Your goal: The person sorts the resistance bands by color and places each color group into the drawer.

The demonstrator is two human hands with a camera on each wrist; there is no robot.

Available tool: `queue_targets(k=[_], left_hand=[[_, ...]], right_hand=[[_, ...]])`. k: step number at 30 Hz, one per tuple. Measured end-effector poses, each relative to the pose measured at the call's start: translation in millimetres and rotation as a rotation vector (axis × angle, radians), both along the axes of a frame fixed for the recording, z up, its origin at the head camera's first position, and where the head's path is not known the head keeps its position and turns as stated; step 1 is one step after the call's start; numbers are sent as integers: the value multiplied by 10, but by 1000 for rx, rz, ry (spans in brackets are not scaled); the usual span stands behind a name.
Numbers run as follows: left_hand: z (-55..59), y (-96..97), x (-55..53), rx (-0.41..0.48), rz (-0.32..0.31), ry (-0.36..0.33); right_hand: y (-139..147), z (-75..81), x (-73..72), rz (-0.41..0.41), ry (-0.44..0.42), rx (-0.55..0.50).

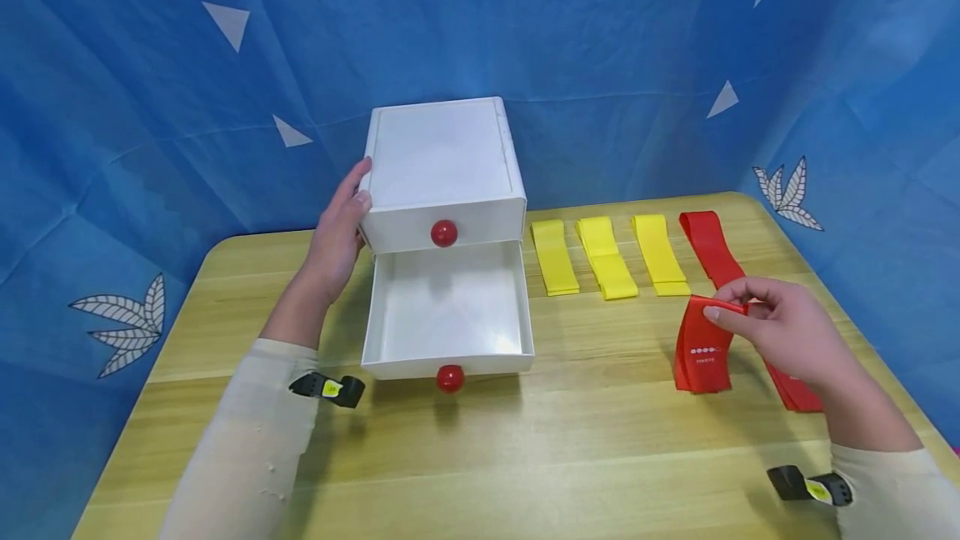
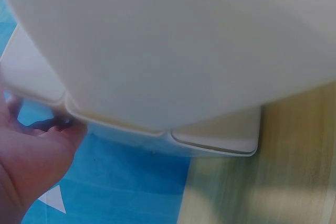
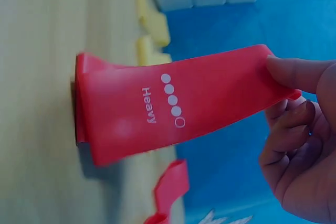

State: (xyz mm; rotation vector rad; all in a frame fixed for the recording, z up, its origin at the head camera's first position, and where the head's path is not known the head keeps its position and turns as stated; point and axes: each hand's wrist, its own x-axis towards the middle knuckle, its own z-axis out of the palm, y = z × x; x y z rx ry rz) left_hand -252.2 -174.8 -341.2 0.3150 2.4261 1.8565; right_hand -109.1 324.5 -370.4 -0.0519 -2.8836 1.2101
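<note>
My right hand (image 1: 787,327) pinches a folded red resistance band (image 1: 705,348) by its upper end, at the right of the table. White print reading "Heavy" and a row of dots face the right wrist view on this red band (image 3: 157,98). My left hand (image 1: 337,236) rests against the left side of a white drawer cabinet (image 1: 446,152), fingers and thumb near its top edge. The cabinet's lower drawer (image 1: 450,307) is pulled out and its bottom shows bare. The upper drawer, with a red knob (image 1: 444,232), is closed.
Three folded yellow bands (image 1: 555,257) lie in a row right of the cabinet. Another red band (image 1: 708,248) lies beyond them, partly hidden by my right hand. A blue cloth (image 1: 600,73) hangs behind the wooden table (image 1: 585,457).
</note>
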Motion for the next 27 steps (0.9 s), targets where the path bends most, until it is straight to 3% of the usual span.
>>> queue_targets(k=[8,16,23,27], left_hand=[[-19,-15,-9,15,-5,9],[-23,-14,-18,0,0,3],[-26,-9,-30,31,-7,11],[-32,-12,-32,48,-15,15]], right_hand=[[-378,320,-55,-10,62,-126],[-896,642,-192,-18,188,-306],[-1356,898,-296,98,273,-603],[-1614,975,-357,148,302,-675]])
